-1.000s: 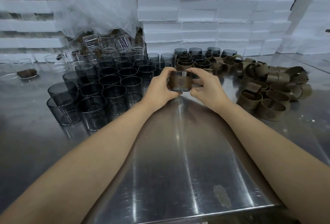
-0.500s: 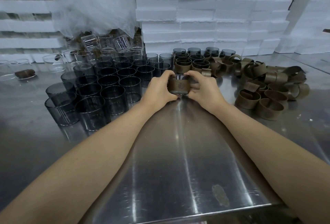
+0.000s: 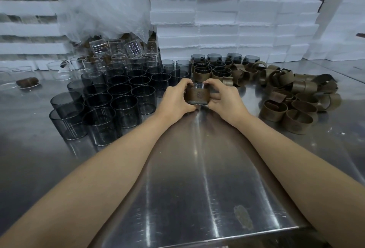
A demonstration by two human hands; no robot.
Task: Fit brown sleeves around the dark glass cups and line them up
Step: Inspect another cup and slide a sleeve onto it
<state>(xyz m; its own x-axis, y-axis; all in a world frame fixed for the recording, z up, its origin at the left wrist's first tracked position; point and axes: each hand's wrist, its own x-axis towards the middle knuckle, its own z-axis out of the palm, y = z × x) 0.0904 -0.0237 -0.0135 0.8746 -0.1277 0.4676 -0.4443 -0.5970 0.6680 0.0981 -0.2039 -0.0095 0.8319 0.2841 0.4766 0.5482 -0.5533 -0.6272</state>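
Both hands are working one dark glass cup (image 3: 197,85) at the centre of the table (image 3: 197,178). The left hand (image 3: 174,98) and the right hand (image 3: 226,100) are each gripping a side of it, fingers curled round. A brown sleeve (image 3: 197,95) is sitting round the cup's middle, with the glass rim showing above and a strip of glass below. Cannot tell if the cup's base is touching the table or hanging just over it.

Progress, judged from the layout: the task looks early-to-middle.
- Sleeved cups (image 3: 205,72) are standing in a small cluster just behind the hands, roughly in rows, so only a handful look done.
- Bare dark cups (image 3: 120,99) are filling a big block to the left, far more than the finished ones.
- Loose sleeves (image 3: 296,99) are lying in a heap to the right, plenty left.

This cup looks nearly fitted. What is likely remaining for it is seating the sleeve and setting it with the finished cluster.

Clear glasses (image 3: 118,56) are sitting behind the bare block under plastic wrap (image 3: 104,4), and white foam boxes (image 3: 237,20) are stacked along the back.
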